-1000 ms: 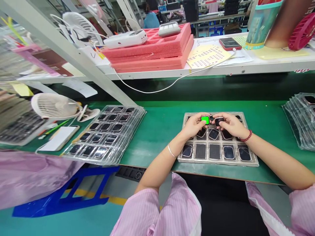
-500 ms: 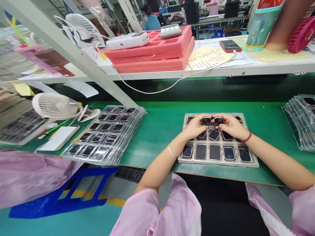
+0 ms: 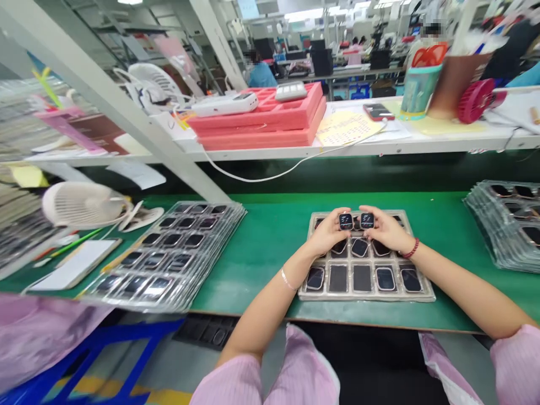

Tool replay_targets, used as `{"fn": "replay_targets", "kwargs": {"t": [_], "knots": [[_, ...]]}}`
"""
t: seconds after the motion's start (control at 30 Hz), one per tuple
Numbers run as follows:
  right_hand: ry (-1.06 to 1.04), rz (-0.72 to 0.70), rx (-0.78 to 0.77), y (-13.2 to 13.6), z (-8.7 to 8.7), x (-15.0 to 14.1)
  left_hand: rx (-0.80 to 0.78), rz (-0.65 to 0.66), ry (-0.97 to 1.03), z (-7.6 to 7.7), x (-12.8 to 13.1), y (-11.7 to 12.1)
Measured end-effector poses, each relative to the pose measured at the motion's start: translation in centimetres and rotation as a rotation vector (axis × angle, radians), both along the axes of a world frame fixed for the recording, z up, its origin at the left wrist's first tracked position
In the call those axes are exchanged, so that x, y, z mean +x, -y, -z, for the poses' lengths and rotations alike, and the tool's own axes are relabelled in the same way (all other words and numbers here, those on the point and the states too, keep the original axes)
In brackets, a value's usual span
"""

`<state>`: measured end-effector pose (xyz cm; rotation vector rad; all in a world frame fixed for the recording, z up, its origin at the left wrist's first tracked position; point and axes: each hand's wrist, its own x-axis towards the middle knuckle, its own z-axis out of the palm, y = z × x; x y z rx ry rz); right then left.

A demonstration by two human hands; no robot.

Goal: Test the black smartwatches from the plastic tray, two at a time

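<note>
My left hand [image 3: 329, 234] is closed on a square smartwatch [image 3: 346, 221], gripped by its edges with the face toward me. A second smartwatch [image 3: 367, 220] is pinched in my right hand [image 3: 390, 231], level with the first and a small gap apart. Both screens are lit with small white marks. Beneath my hands lies a clear plastic tray [image 3: 366, 296] with compartments, several holding dark-faced watches. In its front row, two compartments [image 3: 338, 279] show only a dark grey bottom. My hands hide part of the back rows.
Stacked trays of watches stand to the left [image 3: 172, 241] and at the far right [image 3: 502, 225]. Left of them are a white fan [image 3: 84, 205] and a phone-like white slab [image 3: 78, 264]. A shelf [image 3: 270, 152] with red foam blocks [image 3: 257, 132] runs across the back.
Both watch screens were dark and now are lit. The watches are turned more squarely toward me. The camera view has tilted up, showing more of the room behind.
</note>
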<state>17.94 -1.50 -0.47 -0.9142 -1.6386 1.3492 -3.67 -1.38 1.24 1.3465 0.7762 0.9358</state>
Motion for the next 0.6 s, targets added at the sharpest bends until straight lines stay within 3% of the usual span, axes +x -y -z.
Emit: {"fn": "replay_targets", "kwargs": {"t": [0.17,0.33,0.5,0.6], "knots": [[-0.184,-0.067,-0.28,-0.1,-1.2,-0.4,-0.143,0.002,0.097,-1.3,-0.6,0.1],[-0.437,-0.169,-0.675,-0.5,-3.5,1.0,-0.422,0.162,0.256,-2.1,-0.8,-0.6],[-0.456,-0.144,-0.634,-0.9,-3.3,2.2,-0.477,0.164,0.296,-1.5,-0.7,-0.8],[-0.342,-0.137,-0.481,-0.9,-2.4,1.9,-0.349,0.08,0.216,-0.6,-0.5,-0.8]]}}
